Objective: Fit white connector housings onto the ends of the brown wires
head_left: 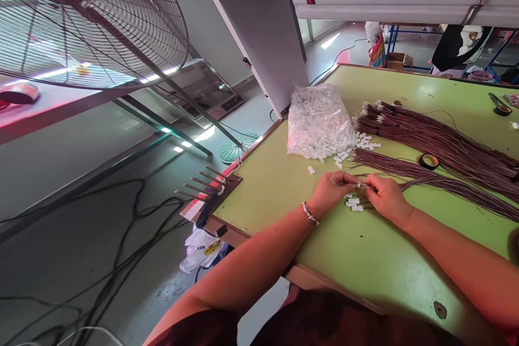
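Observation:
My left hand (333, 191) pinches a small white connector (359, 185) over the green table (259, 189). Facing it, my right hand (385, 197) has its fingers closed on thin dark wires whose ends meet the connector. Just below my fingertips lie several white connectors (355, 204) with wires attached. Loose white connectors (367, 142) are scattered beside a clear plastic bag (320, 121) full of the same pieces. Long bundles of brown wires (441, 140) stretch to the right behind my right hand.
A black tape roll (428, 160) lies among the wires, and scissors (500, 105) rest at the far right. Metal prongs (203, 184) stick out at the table's left corner. A large fan (93, 21) stands at the upper left.

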The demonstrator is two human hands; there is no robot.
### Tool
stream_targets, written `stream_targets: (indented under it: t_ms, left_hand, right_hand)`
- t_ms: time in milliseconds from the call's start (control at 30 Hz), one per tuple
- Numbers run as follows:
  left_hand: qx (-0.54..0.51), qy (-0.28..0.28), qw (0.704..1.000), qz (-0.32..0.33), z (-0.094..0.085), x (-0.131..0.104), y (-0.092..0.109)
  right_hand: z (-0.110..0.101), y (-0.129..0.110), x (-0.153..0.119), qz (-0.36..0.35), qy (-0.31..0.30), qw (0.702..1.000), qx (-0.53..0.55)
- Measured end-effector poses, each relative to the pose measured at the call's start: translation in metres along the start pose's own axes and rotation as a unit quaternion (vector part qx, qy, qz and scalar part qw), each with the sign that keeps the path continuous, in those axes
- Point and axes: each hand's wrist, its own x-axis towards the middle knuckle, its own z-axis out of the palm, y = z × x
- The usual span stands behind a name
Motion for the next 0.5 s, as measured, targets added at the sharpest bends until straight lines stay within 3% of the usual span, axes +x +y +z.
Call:
stream_targets:
  t_ms: [233, 500]
  left_hand:
    - [0.029, 0.016, 0.999, -0.031, 0.0026, 0.0006, -0.0046]
    - [-0.041, 0.030, 0.998, -0.029, 0.0014, -0.0013, 0.0030]
  right_hand:
    - [0.0031, 0.0029, 0.0014, -0.009, -0.027, 0.998, -0.054]
    - [0.0013, 0.0054, 0.0037, 0.018, 0.004, 0.998, 0.056]
